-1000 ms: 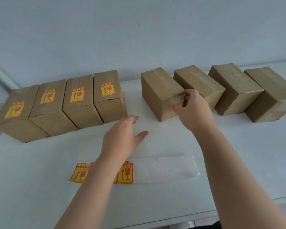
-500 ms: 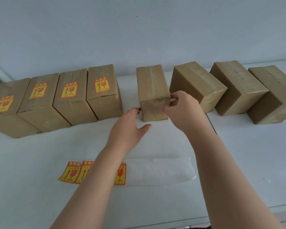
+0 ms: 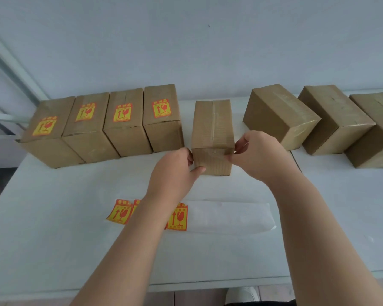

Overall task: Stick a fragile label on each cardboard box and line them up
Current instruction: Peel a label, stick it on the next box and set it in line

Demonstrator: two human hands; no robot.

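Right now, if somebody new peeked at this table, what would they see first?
Two hands, the left hand and right hand, gripping a plain box in the middle of the white table. To its left stands a row of four labelled boxes with bright yellow-and-red stickers; more stickers wait on a sticker sheet near the front edge.

brown cardboard boxes (image 3: 212, 138), yellow labels (image 3: 179, 217) with red symbols, white table (image 3: 53, 239), pale blue-grey wall (image 3: 186, 40)

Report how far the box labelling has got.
Done: four labelled boxes stand side by side at the left. In hand: left hand and right hand grip the fifth box, unlabelled. Remaining: label it, then the three plain boxes on the right; labels wait on the backing strip.
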